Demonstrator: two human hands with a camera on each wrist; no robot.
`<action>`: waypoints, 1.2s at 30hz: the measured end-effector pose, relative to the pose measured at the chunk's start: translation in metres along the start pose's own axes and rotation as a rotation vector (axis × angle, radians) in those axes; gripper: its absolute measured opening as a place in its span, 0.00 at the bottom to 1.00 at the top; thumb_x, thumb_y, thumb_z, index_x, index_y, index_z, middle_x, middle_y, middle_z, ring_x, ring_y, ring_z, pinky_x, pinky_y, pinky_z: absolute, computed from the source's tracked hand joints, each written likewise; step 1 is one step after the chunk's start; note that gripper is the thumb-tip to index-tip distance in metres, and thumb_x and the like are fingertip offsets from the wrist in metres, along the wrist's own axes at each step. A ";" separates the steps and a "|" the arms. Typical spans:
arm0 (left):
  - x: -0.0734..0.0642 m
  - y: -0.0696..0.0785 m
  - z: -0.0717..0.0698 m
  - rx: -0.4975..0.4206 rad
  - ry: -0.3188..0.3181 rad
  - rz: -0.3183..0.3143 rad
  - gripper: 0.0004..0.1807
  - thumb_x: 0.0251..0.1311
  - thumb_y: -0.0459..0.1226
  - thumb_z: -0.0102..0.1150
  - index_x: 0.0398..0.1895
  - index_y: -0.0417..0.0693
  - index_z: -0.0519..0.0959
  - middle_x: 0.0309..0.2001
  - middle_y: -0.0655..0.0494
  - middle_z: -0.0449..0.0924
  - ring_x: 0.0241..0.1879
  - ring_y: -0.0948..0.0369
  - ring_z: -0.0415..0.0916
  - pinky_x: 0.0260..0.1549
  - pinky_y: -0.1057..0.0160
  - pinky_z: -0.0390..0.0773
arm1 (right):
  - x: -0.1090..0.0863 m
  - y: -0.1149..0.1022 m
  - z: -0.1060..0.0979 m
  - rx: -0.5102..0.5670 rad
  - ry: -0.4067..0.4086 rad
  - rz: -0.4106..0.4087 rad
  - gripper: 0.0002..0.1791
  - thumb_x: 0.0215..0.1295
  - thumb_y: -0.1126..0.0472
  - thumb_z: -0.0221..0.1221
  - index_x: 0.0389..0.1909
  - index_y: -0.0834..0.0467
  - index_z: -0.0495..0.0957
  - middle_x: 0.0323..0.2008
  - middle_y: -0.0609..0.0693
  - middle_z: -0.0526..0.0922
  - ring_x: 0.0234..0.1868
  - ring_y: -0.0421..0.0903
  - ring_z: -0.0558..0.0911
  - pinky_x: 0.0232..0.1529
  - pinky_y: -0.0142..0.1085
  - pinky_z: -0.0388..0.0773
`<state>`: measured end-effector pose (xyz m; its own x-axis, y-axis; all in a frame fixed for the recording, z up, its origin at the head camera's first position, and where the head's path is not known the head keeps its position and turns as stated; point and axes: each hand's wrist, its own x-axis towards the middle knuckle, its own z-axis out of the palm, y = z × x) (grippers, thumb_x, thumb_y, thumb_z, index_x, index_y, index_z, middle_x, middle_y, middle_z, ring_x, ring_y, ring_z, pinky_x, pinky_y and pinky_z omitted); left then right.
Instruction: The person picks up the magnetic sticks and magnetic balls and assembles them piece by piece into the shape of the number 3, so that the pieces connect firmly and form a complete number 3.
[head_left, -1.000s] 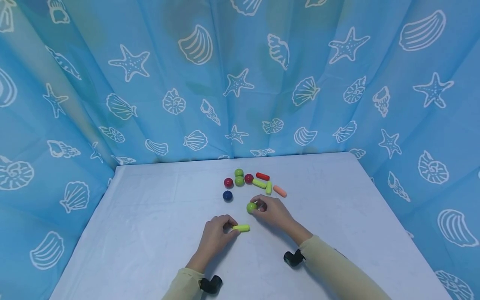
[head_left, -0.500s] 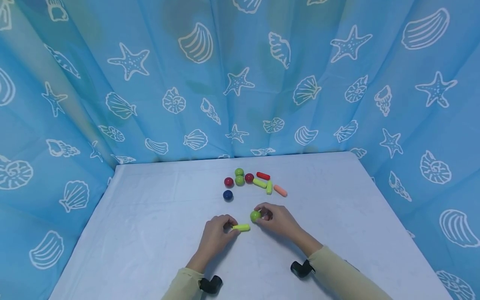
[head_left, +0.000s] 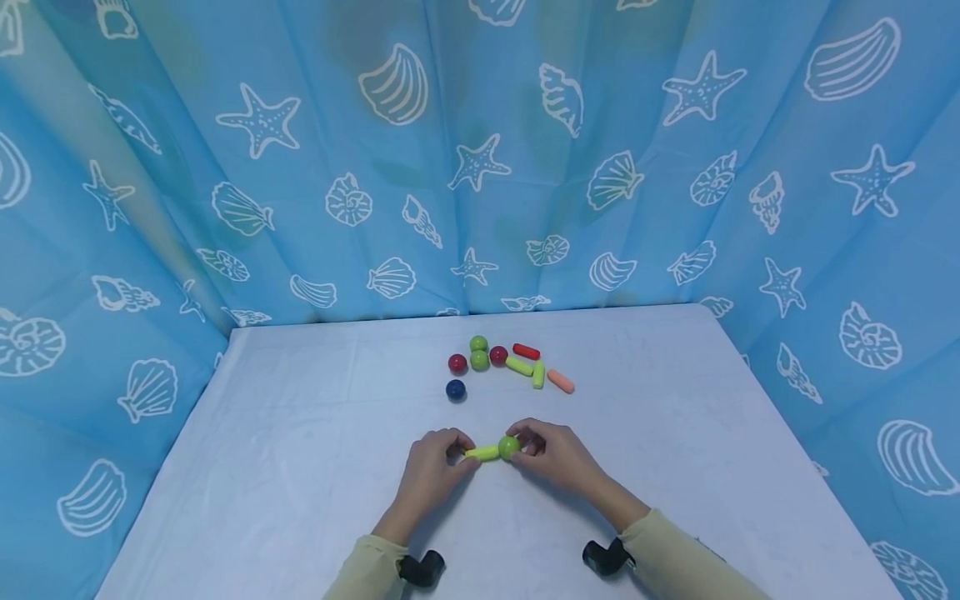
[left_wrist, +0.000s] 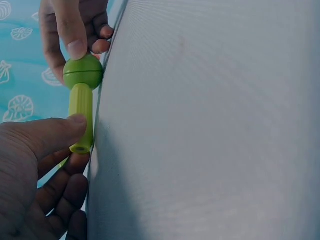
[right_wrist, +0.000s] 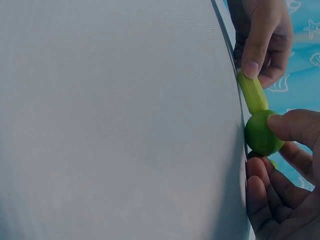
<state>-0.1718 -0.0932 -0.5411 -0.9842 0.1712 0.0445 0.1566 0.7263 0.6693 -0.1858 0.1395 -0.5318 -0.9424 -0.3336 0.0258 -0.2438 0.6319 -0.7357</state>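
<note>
Near the middle of the table my left hand point(head_left: 433, 472) pinches a yellow-green ribbed rod point(left_wrist: 81, 107) between thumb and fingers. From the other side my right hand point(head_left: 557, 457) pinches a green ball point(head_left: 509, 447) with a seam line around it. The ball meets the free end of the rod, so the two lie in one line between my hands, as both wrist views show. Part of the rod's left end is covered by my left thumb.
Farther back on the white table point(head_left: 300, 417) lie two green balls point(head_left: 479, 360), two dark red balls point(head_left: 457, 363), a navy ball point(head_left: 455, 390), a red rod point(head_left: 527, 351), two yellow-green rods point(head_left: 519, 367) and an orange rod point(head_left: 560, 381). A blue shell-print curtain point(head_left: 480, 225) surrounds the table.
My right hand has brought the green ball toward me until it meets the rod's end. The left hand stays in place, its rod's free end now tilted slightly upward in the head view.
</note>
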 end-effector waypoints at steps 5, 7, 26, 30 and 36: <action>0.000 0.000 0.001 -0.012 -0.001 -0.007 0.08 0.59 0.42 0.73 0.39 0.58 0.84 0.35 0.66 0.79 0.37 0.63 0.70 0.42 0.59 0.73 | -0.002 -0.001 0.000 0.024 -0.003 -0.001 0.15 0.62 0.60 0.70 0.49 0.49 0.82 0.36 0.39 0.82 0.33 0.38 0.77 0.36 0.30 0.77; -0.001 0.000 0.001 -0.020 -0.003 -0.009 0.08 0.59 0.42 0.73 0.39 0.58 0.84 0.35 0.66 0.79 0.37 0.63 0.70 0.42 0.59 0.74 | -0.003 0.000 0.000 0.036 -0.010 0.003 0.16 0.61 0.60 0.71 0.50 0.49 0.82 0.37 0.39 0.82 0.34 0.38 0.77 0.36 0.30 0.77; -0.001 0.001 -0.004 -0.045 -0.009 -0.011 0.13 0.58 0.42 0.74 0.45 0.56 0.83 0.39 0.64 0.79 0.39 0.64 0.72 0.44 0.59 0.76 | 0.000 0.005 0.000 0.053 -0.034 -0.033 0.14 0.63 0.60 0.70 0.49 0.47 0.82 0.36 0.38 0.81 0.34 0.39 0.77 0.37 0.30 0.77; -0.003 0.001 -0.006 -0.068 0.001 -0.007 0.15 0.61 0.45 0.71 0.48 0.53 0.82 0.39 0.63 0.78 0.40 0.63 0.73 0.45 0.57 0.76 | 0.000 0.006 0.000 0.055 -0.038 -0.028 0.14 0.63 0.59 0.70 0.49 0.47 0.82 0.36 0.38 0.81 0.35 0.39 0.77 0.37 0.30 0.77; -0.003 -0.002 -0.010 -0.087 0.051 -0.042 0.09 0.73 0.44 0.57 0.48 0.53 0.81 0.41 0.61 0.79 0.42 0.63 0.73 0.45 0.56 0.77 | 0.000 0.005 -0.001 0.073 -0.045 -0.019 0.14 0.63 0.58 0.70 0.49 0.47 0.82 0.37 0.38 0.81 0.35 0.40 0.77 0.37 0.30 0.77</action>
<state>-0.1704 -0.1022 -0.5350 -0.9930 0.1065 0.0511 0.1098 0.6714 0.7329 -0.1872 0.1429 -0.5350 -0.9261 -0.3772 0.0113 -0.2430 0.5731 -0.7826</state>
